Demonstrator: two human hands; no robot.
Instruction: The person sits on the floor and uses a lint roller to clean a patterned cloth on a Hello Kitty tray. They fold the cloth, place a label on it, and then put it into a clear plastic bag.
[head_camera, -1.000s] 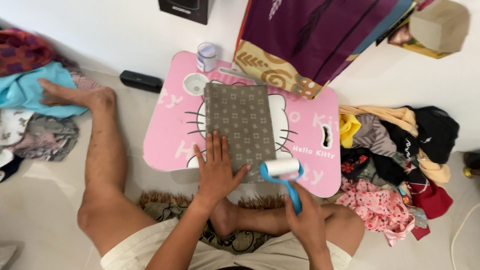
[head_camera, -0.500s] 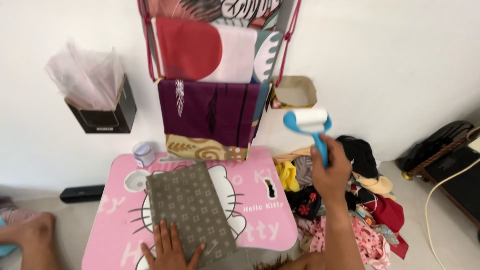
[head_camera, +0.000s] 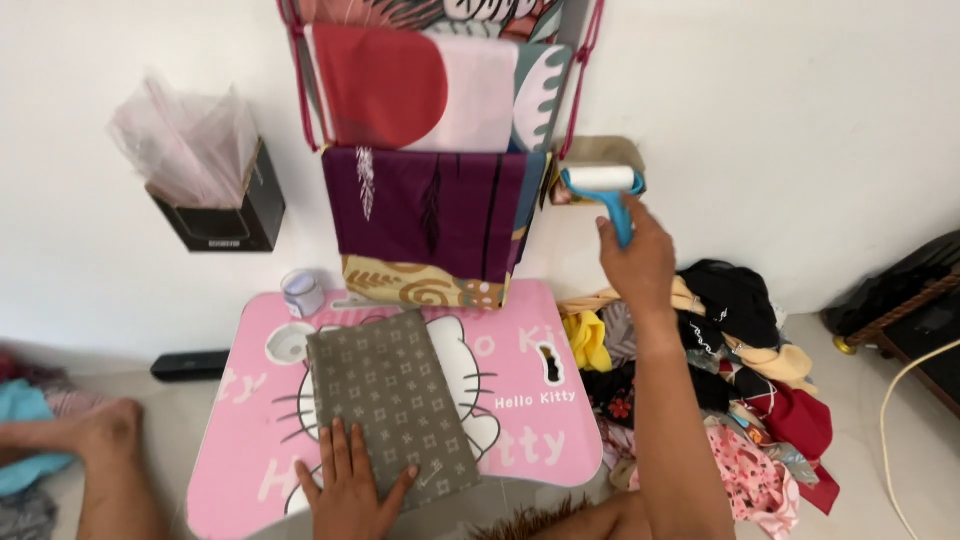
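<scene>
The right hand (head_camera: 638, 262) is raised toward the far wall, its fingers (head_camera: 612, 232) wrapped round the blue handle of a lint roller (head_camera: 603, 186). The roller's white drum lies crosswise above the fist, handle running down into it, just beside a small box (head_camera: 600, 152) on the wall. The left hand (head_camera: 350, 490) lies flat, fingers spread wide, on the near edge of a folded grey cloth (head_camera: 390, 400) on the pink desk (head_camera: 520, 420), long axis running near to far.

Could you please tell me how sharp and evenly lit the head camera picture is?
Head view: soft, even daylight, no glare; the blue-handled lint roller in the right hand looks sharp; the left hand presses the folded grey patterned cloth, casting only faint shadows.
</scene>
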